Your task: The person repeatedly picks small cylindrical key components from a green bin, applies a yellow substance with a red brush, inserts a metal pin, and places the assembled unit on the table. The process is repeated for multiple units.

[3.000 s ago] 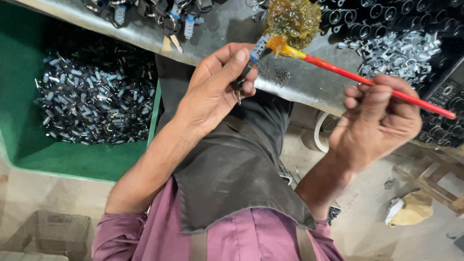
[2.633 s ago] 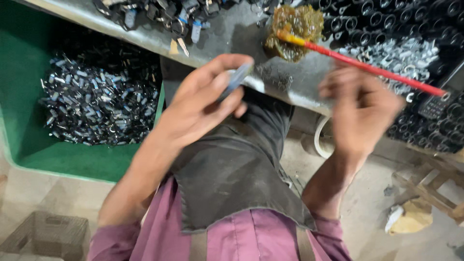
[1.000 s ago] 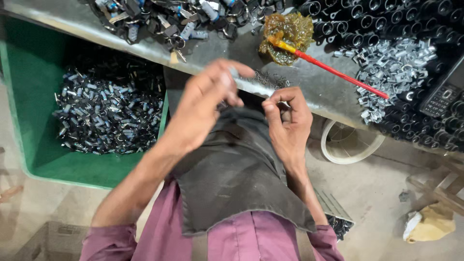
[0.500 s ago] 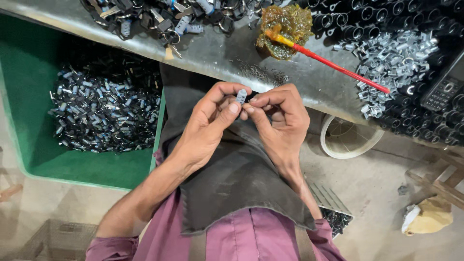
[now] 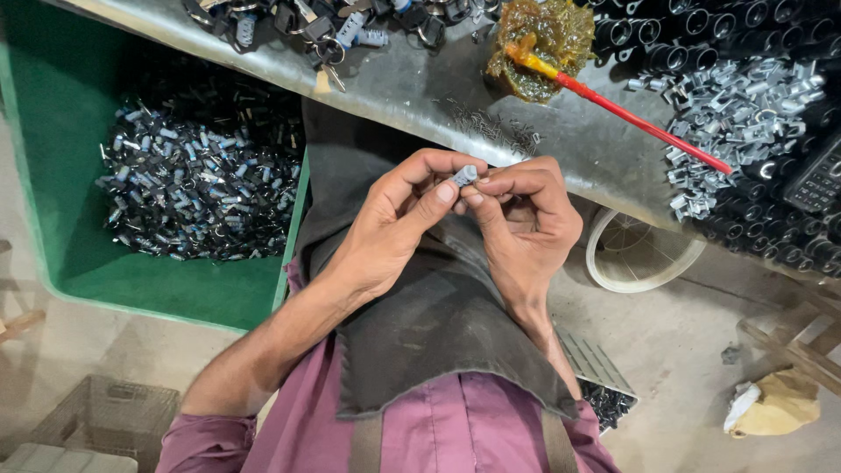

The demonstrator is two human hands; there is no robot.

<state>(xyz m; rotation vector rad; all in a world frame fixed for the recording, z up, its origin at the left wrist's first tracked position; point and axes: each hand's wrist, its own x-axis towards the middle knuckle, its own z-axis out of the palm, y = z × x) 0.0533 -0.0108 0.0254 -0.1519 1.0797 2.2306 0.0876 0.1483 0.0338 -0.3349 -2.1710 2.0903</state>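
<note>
Both my hands meet over my lap, just below the bench edge. My left hand (image 5: 394, 219) pinches a small grey metal part (image 5: 464, 174) between thumb and forefinger. My right hand (image 5: 526, 219) touches the same part from the right with its fingertips, its other fingers curled. A dark cloth apron (image 5: 420, 324) lies under both hands. The red-handled brush (image 5: 631, 118) rests on the bench with its bristles in a blob of amber grease (image 5: 539, 44), away from my hands.
A green bin (image 5: 53, 175) at left holds several small dark and silvery parts. The grey metal bench (image 5: 412, 92) carries keys and lock pieces along its back, black cylinders and silver clips at right. A white ring (image 5: 644, 258) and a crumpled rag (image 5: 775, 403) lie on the floor.
My right hand set the brush down in the grease and came down to meet my left hand. Both hands dropped from the bench to my lap, now working the small part together.
</note>
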